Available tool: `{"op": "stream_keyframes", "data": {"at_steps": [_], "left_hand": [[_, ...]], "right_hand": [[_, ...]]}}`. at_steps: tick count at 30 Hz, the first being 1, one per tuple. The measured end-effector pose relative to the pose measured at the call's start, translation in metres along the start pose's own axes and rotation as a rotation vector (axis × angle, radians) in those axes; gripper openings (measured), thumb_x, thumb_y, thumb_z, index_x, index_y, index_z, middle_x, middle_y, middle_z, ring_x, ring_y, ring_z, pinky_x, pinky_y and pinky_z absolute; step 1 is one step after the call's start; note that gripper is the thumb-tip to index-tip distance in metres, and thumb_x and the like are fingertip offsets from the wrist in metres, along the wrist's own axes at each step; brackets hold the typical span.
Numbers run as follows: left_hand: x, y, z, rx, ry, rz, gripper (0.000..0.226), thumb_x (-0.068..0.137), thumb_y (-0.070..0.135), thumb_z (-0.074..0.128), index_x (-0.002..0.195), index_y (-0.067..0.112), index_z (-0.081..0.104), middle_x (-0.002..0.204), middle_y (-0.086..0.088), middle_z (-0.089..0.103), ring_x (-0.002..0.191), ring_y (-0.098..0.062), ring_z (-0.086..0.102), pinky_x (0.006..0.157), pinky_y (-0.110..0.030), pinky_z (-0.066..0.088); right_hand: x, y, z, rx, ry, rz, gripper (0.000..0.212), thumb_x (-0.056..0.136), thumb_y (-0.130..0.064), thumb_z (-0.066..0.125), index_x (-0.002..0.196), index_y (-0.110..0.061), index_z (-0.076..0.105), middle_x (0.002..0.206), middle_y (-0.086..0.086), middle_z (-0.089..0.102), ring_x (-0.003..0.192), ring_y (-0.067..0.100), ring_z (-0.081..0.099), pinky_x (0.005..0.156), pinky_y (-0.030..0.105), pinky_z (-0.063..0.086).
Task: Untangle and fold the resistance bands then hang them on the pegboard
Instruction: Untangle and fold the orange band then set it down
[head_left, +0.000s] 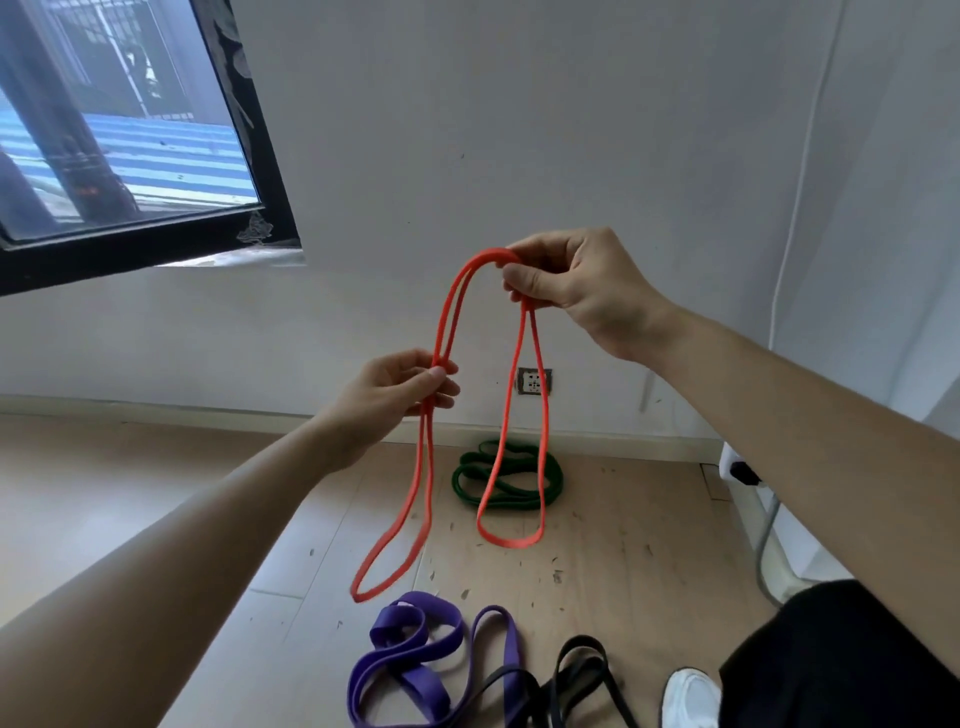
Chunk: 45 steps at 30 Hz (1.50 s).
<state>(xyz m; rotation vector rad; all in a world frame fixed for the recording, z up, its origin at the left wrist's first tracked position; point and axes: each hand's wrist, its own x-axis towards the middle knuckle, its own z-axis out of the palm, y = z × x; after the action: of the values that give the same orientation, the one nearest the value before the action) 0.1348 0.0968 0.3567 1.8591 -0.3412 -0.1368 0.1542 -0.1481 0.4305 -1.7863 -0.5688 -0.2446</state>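
I hold a thin orange resistance band (451, 304) in the air in front of the wall. My right hand (576, 283) pinches its top bend, higher up. My left hand (402, 392) pinches two strands lower and to the left. Two loops hang down, one at the lower left and one at the right near the floor. A green band (467, 473) lies coiled on the floor by the wall. A wide purple band (410, 654) lies tangled at the bottom, with a black band (582, 670) beside it. No pegboard is in view.
Wood-look floor (623, 545) with small debris. A wall socket (534, 381) sits low on the white wall. A dark-framed window (130, 130) is at the upper left. At the right are a power strip (740, 470), a cable, my dark trouser leg and white shoe (691, 696).
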Motion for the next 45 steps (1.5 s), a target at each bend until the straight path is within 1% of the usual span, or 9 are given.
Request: {"op": "stream_keyframes", "data": {"at_steps": [4,9,15,22,26,32,36,40,45], "left_hand": [[0.003,0.007,0.008,-0.109,0.07,0.028,0.019,0.101,0.016,0.054,0.114,0.01,0.067,0.107,-0.01,0.075,0.102,-0.024,0.072,0.093,-0.035,0.057],[0.005,0.018,0.012,-0.198,0.128,0.08,0.019,0.101,0.017,0.056,0.112,0.01,0.07,0.1,-0.009,0.076,0.096,-0.025,0.074,0.087,-0.032,0.06],[0.002,0.02,0.011,-0.174,0.11,0.094,0.018,0.101,0.016,0.056,0.112,0.011,0.07,0.1,-0.008,0.077,0.095,-0.021,0.075,0.083,-0.027,0.06],[0.002,0.021,0.011,-0.131,0.109,0.09,0.018,0.1,0.016,0.057,0.112,0.011,0.07,0.1,-0.007,0.077,0.094,-0.018,0.075,0.08,-0.023,0.059],[0.004,0.017,0.011,-0.096,0.103,0.072,0.017,0.1,0.016,0.058,0.111,0.012,0.071,0.1,-0.006,0.077,0.095,-0.019,0.074,0.084,-0.028,0.059],[0.007,0.013,0.015,-0.09,0.068,0.054,0.02,0.101,0.018,0.056,0.115,0.014,0.07,0.105,-0.005,0.077,0.103,-0.02,0.073,0.101,-0.043,0.054],[0.009,0.019,0.024,-0.175,0.03,0.061,0.026,0.102,0.028,0.054,0.124,0.019,0.065,0.114,-0.001,0.076,0.11,-0.015,0.07,0.105,-0.041,0.05],[0.01,0.025,0.037,-0.212,0.003,0.109,0.049,0.086,0.033,0.076,0.13,0.018,0.06,0.116,-0.001,0.074,0.108,-0.012,0.07,0.089,-0.023,0.057],[0.014,0.022,0.046,-0.151,0.072,0.136,0.031,0.085,0.014,0.077,0.114,0.017,0.067,0.097,-0.002,0.075,0.094,-0.016,0.073,0.083,-0.025,0.058]], "right_hand": [[0.01,-0.009,0.009,0.064,0.015,-0.013,0.018,0.093,-0.012,0.069,0.108,-0.004,0.073,0.09,0.004,0.074,0.084,0.017,0.072,0.083,0.031,0.06],[0.016,-0.017,0.021,0.042,-0.044,0.013,0.017,0.092,-0.012,0.071,0.105,-0.001,0.072,0.093,0.013,0.072,0.082,0.021,0.069,0.081,0.032,0.06],[0.02,-0.027,0.019,-0.194,-0.139,0.053,0.013,0.089,-0.01,0.074,0.1,-0.005,0.076,0.087,0.006,0.076,0.08,0.014,0.074,0.071,0.02,0.056],[0.027,-0.046,0.017,-0.359,-0.157,0.048,0.02,0.089,-0.025,0.076,0.099,-0.007,0.074,0.079,0.004,0.075,0.072,0.012,0.075,0.054,0.012,0.049],[0.024,-0.043,0.015,-0.344,-0.137,0.055,0.019,0.092,-0.026,0.073,0.105,-0.012,0.073,0.078,0.002,0.076,0.072,0.012,0.075,0.053,0.019,0.051],[0.025,-0.041,0.01,-0.215,-0.068,-0.035,0.016,0.093,-0.015,0.072,0.103,-0.005,0.075,0.084,0.011,0.077,0.079,0.021,0.076,0.066,0.03,0.061],[0.029,-0.044,0.014,-0.219,-0.054,-0.121,0.016,0.091,-0.012,0.073,0.105,-0.004,0.075,0.086,0.01,0.076,0.08,0.018,0.076,0.068,0.029,0.062],[0.033,-0.045,0.012,-0.229,-0.05,-0.171,0.019,0.091,-0.012,0.074,0.108,-0.003,0.075,0.087,0.006,0.076,0.081,0.015,0.076,0.069,0.028,0.061],[0.032,-0.044,0.004,-0.142,-0.024,-0.191,0.018,0.092,-0.01,0.071,0.108,-0.002,0.073,0.089,0.01,0.077,0.083,0.018,0.076,0.072,0.034,0.063]]}}
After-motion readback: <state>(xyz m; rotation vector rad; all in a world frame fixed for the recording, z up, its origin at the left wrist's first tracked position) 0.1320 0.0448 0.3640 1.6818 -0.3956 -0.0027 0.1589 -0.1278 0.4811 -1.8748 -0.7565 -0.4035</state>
